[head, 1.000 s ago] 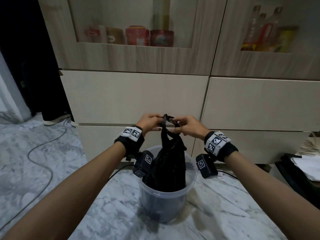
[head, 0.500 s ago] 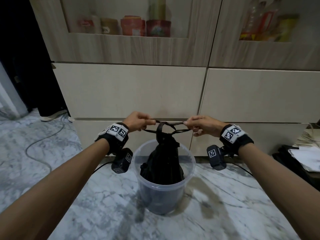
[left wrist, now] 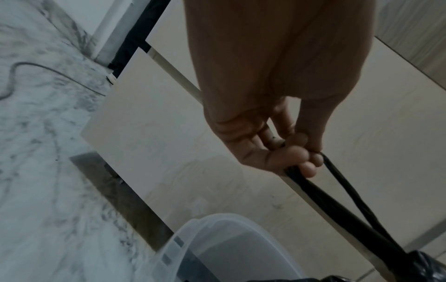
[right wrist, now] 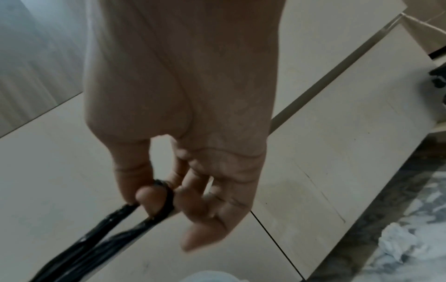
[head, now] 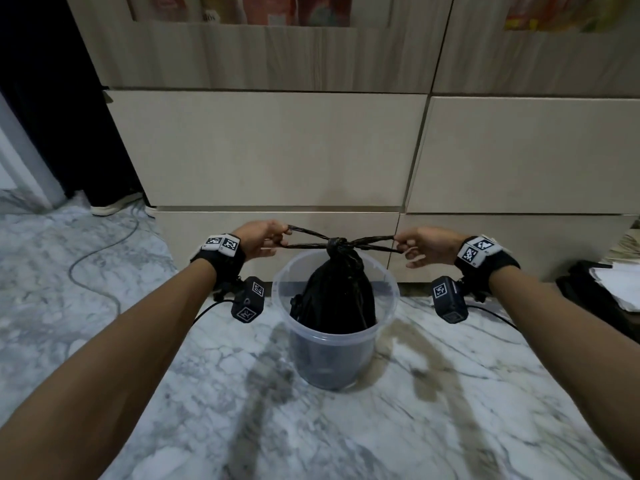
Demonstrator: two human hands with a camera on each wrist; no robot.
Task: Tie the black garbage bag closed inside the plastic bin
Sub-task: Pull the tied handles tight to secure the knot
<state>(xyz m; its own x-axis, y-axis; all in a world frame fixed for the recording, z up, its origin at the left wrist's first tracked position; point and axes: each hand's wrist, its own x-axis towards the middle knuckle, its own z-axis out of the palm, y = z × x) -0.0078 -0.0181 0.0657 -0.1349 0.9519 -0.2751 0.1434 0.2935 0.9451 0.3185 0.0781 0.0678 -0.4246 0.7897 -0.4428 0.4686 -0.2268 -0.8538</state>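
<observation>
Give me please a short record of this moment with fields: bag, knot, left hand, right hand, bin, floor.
bag: black garbage bag, standing inside the bin
knot: knot cinched at the bag's neck, above the rim
left hand: left hand grips the left handle loop
right hand: right hand grips the right handle loop
bin: clear plastic bin, upright
floor: marble floor

A home interior, probably a kitchen or pantry area. Pale wood-grain cabinets [head: 277, 147] with wide drawers fill the upper frame; blurred food packages [head: 270, 8] sit behind glass along the top. Grey-veined marble floor [head: 242, 393] fills the lower frame.
</observation>
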